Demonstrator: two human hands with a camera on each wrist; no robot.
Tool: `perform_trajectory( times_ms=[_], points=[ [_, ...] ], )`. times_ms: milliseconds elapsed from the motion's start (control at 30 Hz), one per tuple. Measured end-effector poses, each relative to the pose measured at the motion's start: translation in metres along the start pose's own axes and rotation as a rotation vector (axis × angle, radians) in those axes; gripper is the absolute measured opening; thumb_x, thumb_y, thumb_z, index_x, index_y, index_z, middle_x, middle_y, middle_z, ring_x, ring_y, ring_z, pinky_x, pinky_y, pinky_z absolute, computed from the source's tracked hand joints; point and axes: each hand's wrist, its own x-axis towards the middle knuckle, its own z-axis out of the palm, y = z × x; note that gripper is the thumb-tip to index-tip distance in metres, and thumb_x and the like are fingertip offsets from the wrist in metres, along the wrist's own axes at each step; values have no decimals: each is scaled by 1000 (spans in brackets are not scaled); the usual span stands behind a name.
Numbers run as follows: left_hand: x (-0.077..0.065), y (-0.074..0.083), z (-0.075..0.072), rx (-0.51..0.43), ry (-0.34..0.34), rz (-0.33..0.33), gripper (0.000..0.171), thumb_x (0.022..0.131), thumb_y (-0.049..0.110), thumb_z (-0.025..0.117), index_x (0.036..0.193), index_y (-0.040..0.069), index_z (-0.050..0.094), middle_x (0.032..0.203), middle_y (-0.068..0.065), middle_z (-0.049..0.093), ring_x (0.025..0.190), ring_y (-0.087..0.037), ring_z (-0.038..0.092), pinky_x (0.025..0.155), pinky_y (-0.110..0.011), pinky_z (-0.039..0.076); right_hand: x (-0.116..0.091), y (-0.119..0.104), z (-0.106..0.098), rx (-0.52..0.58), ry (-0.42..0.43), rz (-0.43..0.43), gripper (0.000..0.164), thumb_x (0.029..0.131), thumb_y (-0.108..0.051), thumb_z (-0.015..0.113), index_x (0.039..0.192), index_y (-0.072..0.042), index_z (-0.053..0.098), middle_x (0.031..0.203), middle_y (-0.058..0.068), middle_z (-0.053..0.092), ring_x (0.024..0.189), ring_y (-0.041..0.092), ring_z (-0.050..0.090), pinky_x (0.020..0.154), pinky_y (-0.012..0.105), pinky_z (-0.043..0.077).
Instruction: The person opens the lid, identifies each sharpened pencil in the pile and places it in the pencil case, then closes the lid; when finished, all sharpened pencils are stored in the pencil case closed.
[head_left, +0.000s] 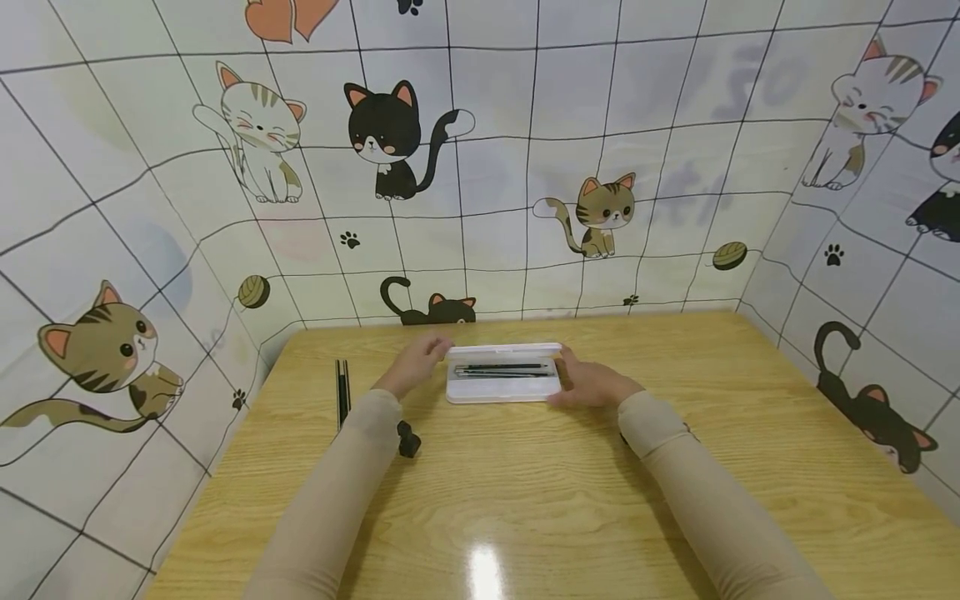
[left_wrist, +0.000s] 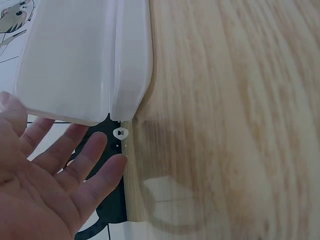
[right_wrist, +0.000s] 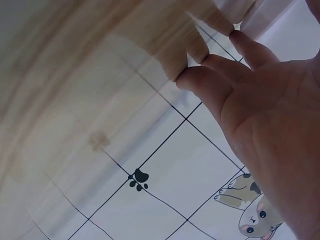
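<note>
A white pencil case lies on the table with its lid raised at the back. Inside it are several dark pencils. My left hand is at the left end of the lid; in the left wrist view its fingers are spread and nearly straight, with the thumb by the lid's corner. Around the right end of the case, my right hand holds it, thumb toward the front and fingers toward the back. In the right wrist view the bent fingertips meet the tabletop, and only a corner of the case shows.
Two thin dark sticks lie at the table's left, partly behind the left sleeve. A small black object is beside that sleeve. Cat-printed cloth encloses the back and sides of the wooden table.
</note>
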Motion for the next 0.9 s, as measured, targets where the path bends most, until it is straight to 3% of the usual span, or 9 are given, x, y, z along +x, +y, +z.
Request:
perform_trajectory(
  times_ms=[167, 267, 400, 600, 733, 900],
  points=[
    [-5, -4, 1, 2, -94, -51, 49, 110, 37, 43, 147, 6, 48, 146, -13, 53, 137, -34, 46, 113, -54, 35, -3, 5, -2, 100, -28, -44, 101, 99, -54, 59, 162, -8, -5, 165, 21, 20, 142, 45, 37, 114, 61, 30],
    [-7, -6, 1, 7, -118, -62, 47, 110, 37, 43, 146, 8, 49, 147, -13, 52, 141, -34, 42, 116, -54, 32, -4, 5, -4, 153, -48, -70, 89, 104, -49, 51, 162, -10, -5, 164, 26, 20, 145, 47, 31, 115, 62, 26],
    [-10, -7, 0, 23, -138, -50, 42, 109, 38, 43, 141, 12, 52, 146, -11, 52, 141, -33, 42, 116, -54, 31, -3, 4, -5, 188, -65, -88, 78, 109, -47, 37, 163, -7, -4, 161, 30, 24, 147, 46, 27, 118, 60, 22],
    [-11, -7, -2, 43, -168, -24, 38, 109, 38, 45, 138, 14, 53, 148, -13, 51, 141, -35, 42, 115, -56, 32, -4, 5, -11, 244, -49, -101, 68, 111, -46, 17, 163, -3, 4, 168, 21, 7, 153, 41, 5, 121, 58, 9],
    [-10, -9, -3, 44, -167, -19, 39, 108, 36, 48, 140, 14, 52, 148, -16, 50, 140, -36, 43, 115, -55, 32, -4, 4, -14, 309, -65, -103, 67, 112, -45, 20, 162, -3, 5, 169, 18, 2, 154, 39, 0, 122, 57, 6],
    [-10, -11, -3, 56, -177, -12, 40, 107, 31, 53, 141, 12, 51, 146, -16, 53, 138, -35, 47, 114, -52, 36, -3, 6, -15, 293, -87, -87, 72, 110, -49, 29, 163, -7, 5, 169, 17, 2, 154, 40, 0, 121, 60, 7]
  ],
)
